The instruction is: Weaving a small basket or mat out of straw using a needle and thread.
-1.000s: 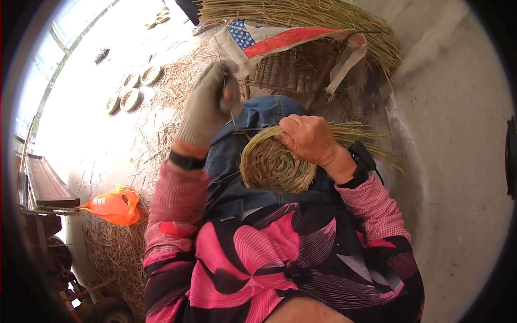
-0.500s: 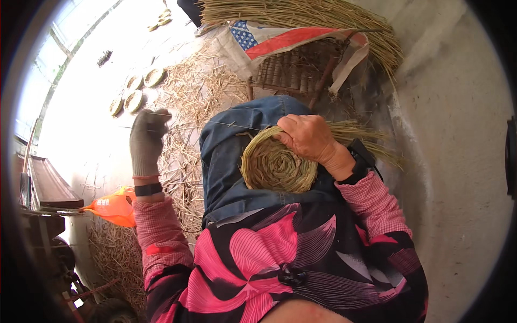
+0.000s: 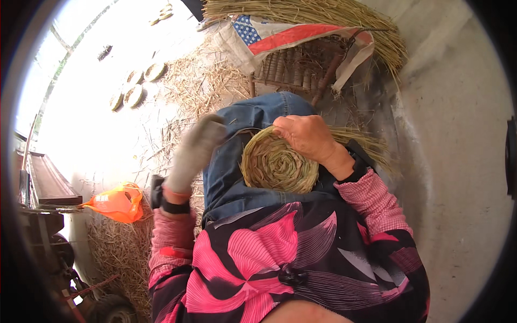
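Pinching the straw basket (image 3: 280, 168) by its rim is the right hand (image 3: 309, 139); left hand (image 3: 198, 144) blurred, grip unclear.

No wording is legible, the pale printed marks (image 3: 102, 198) on the orange plastic bag (image 3: 119, 204) between eight and nine o'clock being too small and blurred to read, while the cloth (image 3: 280, 40) at twelve o'clock bears white stars (image 3: 246, 30) on blue beside a red band (image 3: 301, 37).
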The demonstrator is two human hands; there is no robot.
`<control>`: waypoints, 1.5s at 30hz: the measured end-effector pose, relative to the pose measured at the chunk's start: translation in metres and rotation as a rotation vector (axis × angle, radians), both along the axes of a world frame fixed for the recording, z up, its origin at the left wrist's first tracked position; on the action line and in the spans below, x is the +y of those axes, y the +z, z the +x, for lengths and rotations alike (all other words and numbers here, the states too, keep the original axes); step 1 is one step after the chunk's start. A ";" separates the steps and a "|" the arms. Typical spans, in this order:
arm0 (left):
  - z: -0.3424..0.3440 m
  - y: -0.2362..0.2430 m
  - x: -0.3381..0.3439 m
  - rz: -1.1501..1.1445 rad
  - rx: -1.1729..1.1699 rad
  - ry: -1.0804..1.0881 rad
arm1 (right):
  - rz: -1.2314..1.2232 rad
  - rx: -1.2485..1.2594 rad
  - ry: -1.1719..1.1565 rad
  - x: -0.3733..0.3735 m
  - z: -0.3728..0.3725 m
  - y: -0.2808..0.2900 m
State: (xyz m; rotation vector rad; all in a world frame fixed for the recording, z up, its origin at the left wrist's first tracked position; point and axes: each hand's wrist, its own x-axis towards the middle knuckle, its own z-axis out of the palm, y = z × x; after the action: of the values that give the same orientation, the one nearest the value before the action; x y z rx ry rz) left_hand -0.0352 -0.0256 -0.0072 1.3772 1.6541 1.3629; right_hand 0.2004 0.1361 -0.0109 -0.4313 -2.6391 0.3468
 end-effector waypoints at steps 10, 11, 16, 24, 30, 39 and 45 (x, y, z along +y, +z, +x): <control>0.058 0.009 0.039 -0.073 0.624 -0.203 | 0.025 0.019 0.249 0.026 0.000 0.017; 0.058 0.009 0.039 -0.072 0.621 -0.207 | 0.024 0.017 0.246 0.032 0.002 0.022; 0.056 0.002 0.036 -0.015 0.545 -0.184 | 0.178 -0.141 0.253 0.035 0.008 0.033; 0.058 -0.007 0.029 -0.087 0.484 -0.133 | 0.232 -0.136 -0.014 0.000 0.014 0.006; 0.062 -0.015 0.017 -0.083 0.447 -0.074 | 0.219 -0.036 -0.191 -0.028 0.017 -0.009; 0.028 -0.023 0.002 0.287 0.083 -0.119 | 0.286 0.098 -0.175 -0.022 0.012 -0.009; -0.119 -0.039 -0.083 0.081 -0.413 0.946 | 0.191 0.007 -0.293 -0.016 0.020 -0.016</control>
State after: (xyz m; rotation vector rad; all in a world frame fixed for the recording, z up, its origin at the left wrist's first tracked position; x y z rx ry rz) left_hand -0.1539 -0.1084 -0.0461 0.2293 2.0266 2.0470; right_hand 0.2202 0.1201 -0.0269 -0.7368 -2.5230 0.0031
